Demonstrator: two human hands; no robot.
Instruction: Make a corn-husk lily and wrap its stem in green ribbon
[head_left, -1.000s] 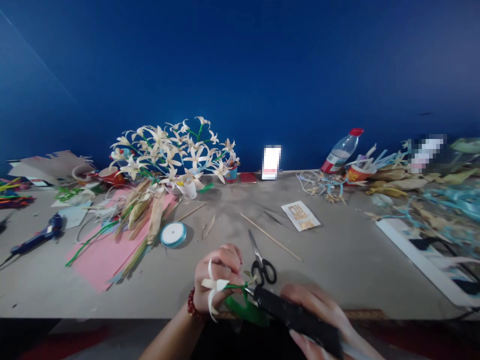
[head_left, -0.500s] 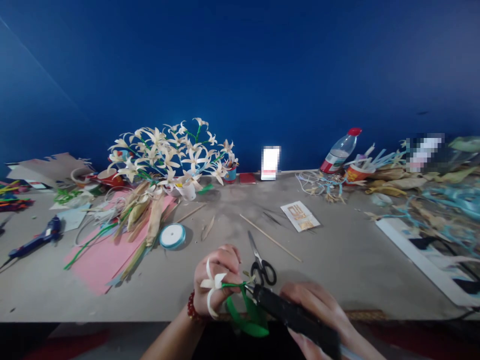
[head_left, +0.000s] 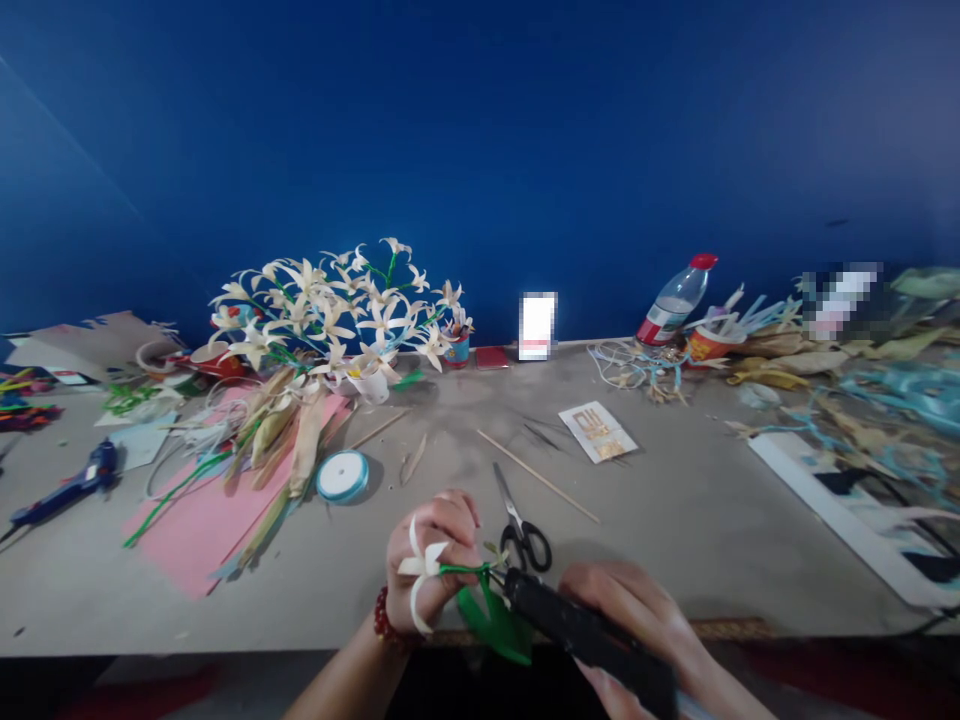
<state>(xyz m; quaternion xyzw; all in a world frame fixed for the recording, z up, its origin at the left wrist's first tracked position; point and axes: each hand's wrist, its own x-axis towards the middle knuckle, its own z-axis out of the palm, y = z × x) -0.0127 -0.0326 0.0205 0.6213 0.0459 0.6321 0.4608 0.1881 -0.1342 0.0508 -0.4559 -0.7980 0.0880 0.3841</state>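
My left hand [head_left: 439,555], with a red bead bracelet at the wrist, is closed on the green-wrapped stem of a white flower [head_left: 424,566]. The flower's petals spread to the left of my fingers. A green ribbon [head_left: 499,630] hangs in a loop below the stem. My right hand [head_left: 630,605] grips a black glue gun [head_left: 577,625], its metal nozzle at the end of the stem; whether it touches cannot be made out. Just beyond the nozzle, scissors [head_left: 523,530] with black handles lie on the table.
Several white flowers [head_left: 322,300] stand in a cup at the back left. A blue-white ribbon spool [head_left: 343,476], pink paper [head_left: 187,530] and a blue glue gun [head_left: 75,485] lie left. A thin stick [head_left: 536,475] lies ahead; a bottle [head_left: 675,300] and power strip [head_left: 840,525] are right.
The view has shifted slightly. The green ribbon's loop hangs differently, its lower part drawn in closer together. Both hands keep their hold, the nozzle still at the stem.
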